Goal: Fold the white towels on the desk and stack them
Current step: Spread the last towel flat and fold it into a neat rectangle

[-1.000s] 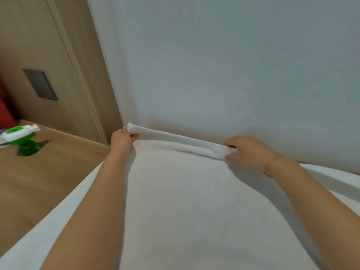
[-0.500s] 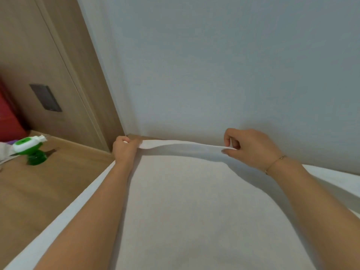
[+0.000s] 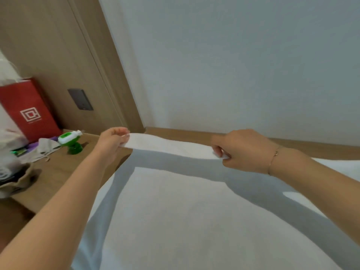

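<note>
Left hand point(image 3: 112, 142) and right hand point(image 3: 243, 151) fingers pinch the big soft white towel's point(image 3: 175, 201) far edge above the brown wooden surface point(image 3: 58, 168).

Head view, forward and down, close over desk point(image 3: 58, 172).

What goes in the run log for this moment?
stage: folding | left hand: pinches towel far corner | right hand: pinches other far corner | far edge: lifted off desk
</note>
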Demonstrator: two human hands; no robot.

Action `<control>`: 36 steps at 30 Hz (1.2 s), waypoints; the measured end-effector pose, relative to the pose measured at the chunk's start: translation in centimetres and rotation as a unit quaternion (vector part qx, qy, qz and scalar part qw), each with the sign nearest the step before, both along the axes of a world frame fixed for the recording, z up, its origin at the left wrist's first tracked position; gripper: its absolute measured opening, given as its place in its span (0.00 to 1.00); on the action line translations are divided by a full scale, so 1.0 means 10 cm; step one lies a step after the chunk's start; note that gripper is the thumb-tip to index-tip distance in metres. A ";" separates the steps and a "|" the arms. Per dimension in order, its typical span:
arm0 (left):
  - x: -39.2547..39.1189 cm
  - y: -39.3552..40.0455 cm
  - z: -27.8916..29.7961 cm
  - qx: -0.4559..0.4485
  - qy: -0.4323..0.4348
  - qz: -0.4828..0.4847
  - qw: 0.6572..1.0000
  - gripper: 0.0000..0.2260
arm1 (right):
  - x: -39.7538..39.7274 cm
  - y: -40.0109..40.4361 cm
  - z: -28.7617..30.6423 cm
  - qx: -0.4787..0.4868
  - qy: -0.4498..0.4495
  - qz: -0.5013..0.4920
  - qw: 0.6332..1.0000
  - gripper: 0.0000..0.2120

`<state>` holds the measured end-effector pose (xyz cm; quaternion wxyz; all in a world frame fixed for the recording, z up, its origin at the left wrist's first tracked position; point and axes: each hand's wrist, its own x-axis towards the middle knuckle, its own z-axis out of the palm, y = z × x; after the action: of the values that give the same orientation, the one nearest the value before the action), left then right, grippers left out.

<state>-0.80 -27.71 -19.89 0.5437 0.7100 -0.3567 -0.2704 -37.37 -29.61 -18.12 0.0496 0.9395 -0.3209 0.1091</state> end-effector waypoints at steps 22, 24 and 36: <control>0.01 0.65 -0.84 -0.028 -0.152 0.149 0.977 0.09 | 0.17 0.81 -0.98 -0.087 -0.152 0.079 0.981 0.13; 0.06 0.68 -0.81 -0.018 -0.108 0.148 0.983 0.09 | 0.16 0.81 -0.98 -0.066 -0.149 0.074 0.984 0.14; 0.17 0.92 -0.71 0.152 -0.179 0.065 0.970 0.13 | 0.14 0.86 -0.92 0.018 -0.105 0.006 0.994 0.27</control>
<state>0.88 -18.50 -26.98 0.3733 0.8426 -0.3562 -0.1546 -35.97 -20.98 -27.35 -0.0018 0.9256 -0.3202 0.2018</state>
